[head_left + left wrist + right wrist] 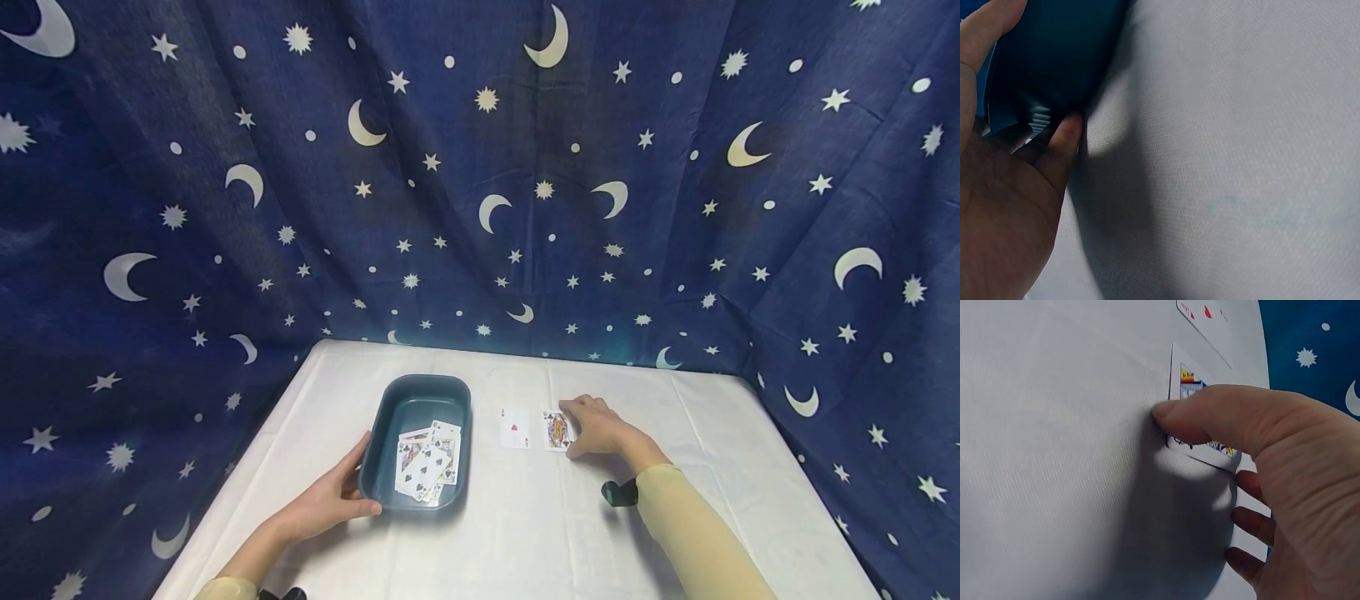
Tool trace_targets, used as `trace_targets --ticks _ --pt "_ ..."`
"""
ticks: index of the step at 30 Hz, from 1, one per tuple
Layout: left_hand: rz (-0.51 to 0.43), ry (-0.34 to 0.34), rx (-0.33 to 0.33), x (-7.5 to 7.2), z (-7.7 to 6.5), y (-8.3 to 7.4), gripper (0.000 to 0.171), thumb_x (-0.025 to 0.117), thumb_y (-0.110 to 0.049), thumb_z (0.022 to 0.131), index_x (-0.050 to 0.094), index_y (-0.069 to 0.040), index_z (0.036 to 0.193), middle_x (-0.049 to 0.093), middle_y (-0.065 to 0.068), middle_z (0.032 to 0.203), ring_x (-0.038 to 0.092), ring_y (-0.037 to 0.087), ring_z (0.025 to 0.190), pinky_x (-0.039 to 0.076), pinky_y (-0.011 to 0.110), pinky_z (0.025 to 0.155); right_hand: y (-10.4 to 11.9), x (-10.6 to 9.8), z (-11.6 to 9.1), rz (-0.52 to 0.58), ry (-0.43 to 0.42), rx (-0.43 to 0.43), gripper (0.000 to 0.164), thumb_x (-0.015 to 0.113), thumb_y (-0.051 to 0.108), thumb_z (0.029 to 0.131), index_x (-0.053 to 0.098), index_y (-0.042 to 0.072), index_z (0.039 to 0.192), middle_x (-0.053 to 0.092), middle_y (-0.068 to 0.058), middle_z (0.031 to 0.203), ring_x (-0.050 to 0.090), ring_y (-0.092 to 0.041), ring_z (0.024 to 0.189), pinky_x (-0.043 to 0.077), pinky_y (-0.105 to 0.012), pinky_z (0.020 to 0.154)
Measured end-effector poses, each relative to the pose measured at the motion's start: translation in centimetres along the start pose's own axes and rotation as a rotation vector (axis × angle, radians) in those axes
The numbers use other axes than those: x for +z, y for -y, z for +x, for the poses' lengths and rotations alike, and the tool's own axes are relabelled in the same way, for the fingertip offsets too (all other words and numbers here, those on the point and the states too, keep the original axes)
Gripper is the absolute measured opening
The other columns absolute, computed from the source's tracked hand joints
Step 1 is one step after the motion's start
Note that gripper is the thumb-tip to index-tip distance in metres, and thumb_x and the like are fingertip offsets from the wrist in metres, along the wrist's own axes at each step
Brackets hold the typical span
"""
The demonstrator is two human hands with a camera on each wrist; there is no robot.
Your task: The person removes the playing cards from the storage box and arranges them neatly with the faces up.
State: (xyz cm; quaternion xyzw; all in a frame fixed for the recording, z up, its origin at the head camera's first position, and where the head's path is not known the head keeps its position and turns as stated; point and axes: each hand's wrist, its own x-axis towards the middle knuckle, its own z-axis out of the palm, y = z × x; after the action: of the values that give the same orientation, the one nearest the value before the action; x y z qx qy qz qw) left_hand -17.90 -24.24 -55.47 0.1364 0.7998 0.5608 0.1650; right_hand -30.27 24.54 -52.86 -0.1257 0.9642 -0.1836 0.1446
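A dark teal tray (414, 506) stands on the table with several loose, overlapping playing cards (424, 471) lying face up inside. My left hand (330, 497) holds its near-left corner, the thumb at the front and the fingers along the left side. To the right, a black-suited face card (557, 432) lies face up on the cloth. My right hand (597, 429) grips that card, thumb at its near edge and fingertips towards its far edge, hiding its right part. Left of it lies an ace of hearts (513, 428), apart from both hands.
A white cloth (510, 533) covers the table. Behind and on both sides hangs a dark blue curtain (465, 250) with moons and stars. The tray's raised walls stand left of the two cards on the cloth.
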Motion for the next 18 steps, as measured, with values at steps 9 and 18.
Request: trace_targets --ticks 9,18 --pt "0.024 -0.008 -0.005 -0.1 0.1 0.0 0.116 0.084 -0.018 0.086 0.001 -0.020 0.166 0.011 0.028 0.167 0.045 0.049 0.138 0.048 0.018 0.097 1.1 -0.1 0.2 0.009 -0.126 -0.045 0.092 0.081 0.040 0.082 0.039 0.005 0.157 0.046 -0.021 0.149 0.042 -0.041 0.137 0.034 -0.061 0.115" --pt "0.008 -0.004 -0.013 0.0 0.1 0.1 0.117 0.085 -0.017 0.086 0.001 -0.021 0.166 0.008 0.028 0.167 0.039 0.050 0.141 0.049 0.028 0.104 5.4 0.0 0.5 -0.019 -0.252 -0.127 0.090 0.077 0.049 0.087 0.041 0.003 0.155 0.046 -0.021 0.151 0.042 -0.040 0.137 0.035 -0.059 0.114"
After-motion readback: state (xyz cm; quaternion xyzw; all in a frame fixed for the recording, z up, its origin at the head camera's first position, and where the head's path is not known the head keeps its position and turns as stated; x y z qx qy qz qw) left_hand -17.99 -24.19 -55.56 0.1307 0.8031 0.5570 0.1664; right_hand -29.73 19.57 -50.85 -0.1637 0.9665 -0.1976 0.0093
